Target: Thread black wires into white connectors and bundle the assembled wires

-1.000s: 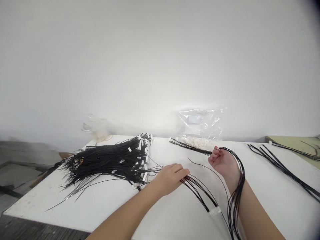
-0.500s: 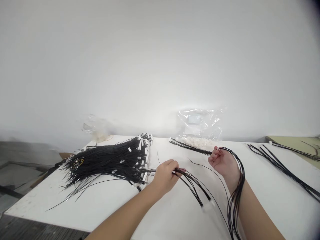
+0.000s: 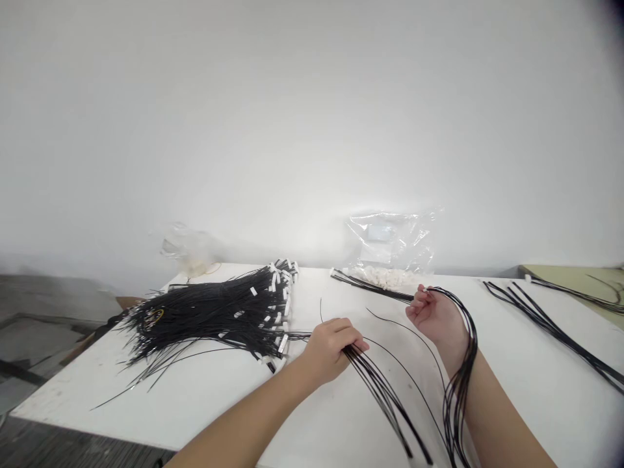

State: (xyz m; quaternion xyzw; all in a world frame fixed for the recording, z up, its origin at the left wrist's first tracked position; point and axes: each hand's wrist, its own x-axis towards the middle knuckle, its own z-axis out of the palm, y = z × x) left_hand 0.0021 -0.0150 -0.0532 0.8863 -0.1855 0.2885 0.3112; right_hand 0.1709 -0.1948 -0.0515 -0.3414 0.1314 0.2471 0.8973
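My left hand [image 3: 332,350] is closed around a bundle of black wires [image 3: 383,383] over the middle of the white table. The wires' near ends fan out toward the lower right, and thin tails run left from the fist. To the right, my right hand [image 3: 433,315] is raised, palm up, its fingertips pinched on the end of another black wire bundle [image 3: 470,354]. That bundle drapes over the wrist and hangs down past the forearm. A single loose wire [image 3: 404,325] curves between the two hands. What sits at the right fingertips is too small to make out clearly.
A big pile of black wires [image 3: 209,318] with white connectors lies at the left. Behind the hands stands a clear bag [image 3: 390,244] with small white connectors [image 3: 387,276]. More wires [image 3: 550,328] lie at the right, near a yellowish-green surface [image 3: 560,272]. Another clear bag [image 3: 188,247] sits back left.
My left hand has shifted slightly right with its wire bundle, whose near ends now reach lower and further right. My right hand has stayed in place.
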